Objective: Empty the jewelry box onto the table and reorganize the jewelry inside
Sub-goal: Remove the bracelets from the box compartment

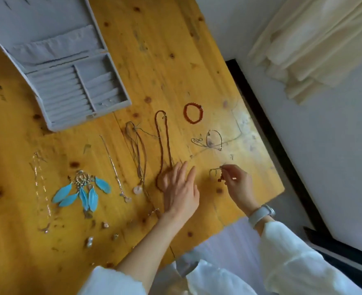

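Observation:
A grey velvet jewelry box (54, 67) lies open at the upper left of the yellow wooden table (165, 50). Jewelry is spread in a row: a thin chain (40, 188), a blue feather piece (84, 191), a silver chain (115, 169), a cord necklace with a pale pendant (138, 158), a brown bead necklace (164, 141), a red bead bracelet (193, 113), and a thin wire bangle (214, 138). My left hand (180, 190) lies flat with straight fingers beside the brown necklace's lower end. My right hand (238, 184) pinches a small thin bracelet (215, 172) just above the table.
Several small rings and earrings (105, 225) lie near the table's front edge. The table's right edge runs along a dark strip of floor (271, 145) and a white wall. A cream curtain (316, 43) hangs at upper right. A watch (261, 213) sits on my right wrist.

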